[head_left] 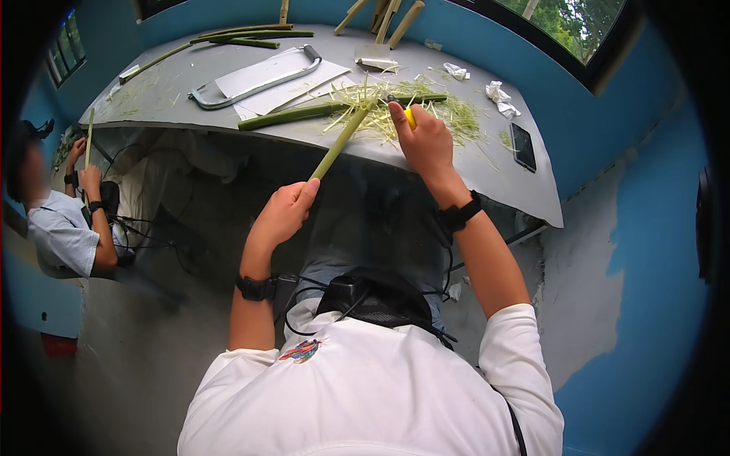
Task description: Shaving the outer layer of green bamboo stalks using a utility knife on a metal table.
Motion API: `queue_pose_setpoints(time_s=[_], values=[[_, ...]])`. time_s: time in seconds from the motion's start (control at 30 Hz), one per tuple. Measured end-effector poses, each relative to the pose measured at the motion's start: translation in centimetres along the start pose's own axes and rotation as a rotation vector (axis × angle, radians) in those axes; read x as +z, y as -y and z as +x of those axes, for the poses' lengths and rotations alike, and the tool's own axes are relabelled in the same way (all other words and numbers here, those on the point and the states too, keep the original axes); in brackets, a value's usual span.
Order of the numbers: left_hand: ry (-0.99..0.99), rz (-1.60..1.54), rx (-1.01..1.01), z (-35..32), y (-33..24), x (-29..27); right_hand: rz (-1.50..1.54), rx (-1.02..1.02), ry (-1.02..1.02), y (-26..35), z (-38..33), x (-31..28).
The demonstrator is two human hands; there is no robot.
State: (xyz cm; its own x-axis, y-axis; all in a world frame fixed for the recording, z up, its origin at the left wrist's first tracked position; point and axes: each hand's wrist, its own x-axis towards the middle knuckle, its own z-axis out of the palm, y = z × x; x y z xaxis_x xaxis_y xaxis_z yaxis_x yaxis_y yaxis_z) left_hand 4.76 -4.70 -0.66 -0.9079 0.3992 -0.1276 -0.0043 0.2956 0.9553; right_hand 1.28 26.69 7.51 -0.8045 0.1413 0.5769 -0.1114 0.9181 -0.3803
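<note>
My left hand (283, 213) is closed round the lower end of a peeled, pale green bamboo stick (338, 152). The stick slants away to the upper right, its far end over the table's front edge. In my right hand (427, 144), closed as well, is a yellow-handled knife (411, 118); its dark tip is beside the stick's far end, and I cannot tell whether they touch. Thin bamboo shavings (456, 121) are heaped under and around this spot. A darker green bamboo piece (293, 116) lies across the heap, partly covered by shavings.
On the grey table (156, 106) are a hacksaw (258, 93) on white papers (327, 74), green bamboo stalks (247, 35), crumpled tissues (499, 99) and a phone (523, 147). Bamboo poles (405, 25) lean at the back. A co-worker (68, 228) sits at left, holding a thin stick.
</note>
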Motion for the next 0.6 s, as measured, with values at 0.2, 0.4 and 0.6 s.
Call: queue_pose_setpoints(time_s=[0.2,0.4,0.6], values=[[-0.017,0.229,0.141,1.2,-0.3,-1.7,-0.118,-0.147,0.334,1.9,1.8,-2.4],[-0.036,0.249,0.174,1.3,-0.5,-1.5,-0.256,-0.163,0.288,0.1,2.7,-0.1],[-0.058,0.197,0.148,2.4,-0.2,-1.5,-0.453,-0.161,0.249,1.9,4.0,0.9]])
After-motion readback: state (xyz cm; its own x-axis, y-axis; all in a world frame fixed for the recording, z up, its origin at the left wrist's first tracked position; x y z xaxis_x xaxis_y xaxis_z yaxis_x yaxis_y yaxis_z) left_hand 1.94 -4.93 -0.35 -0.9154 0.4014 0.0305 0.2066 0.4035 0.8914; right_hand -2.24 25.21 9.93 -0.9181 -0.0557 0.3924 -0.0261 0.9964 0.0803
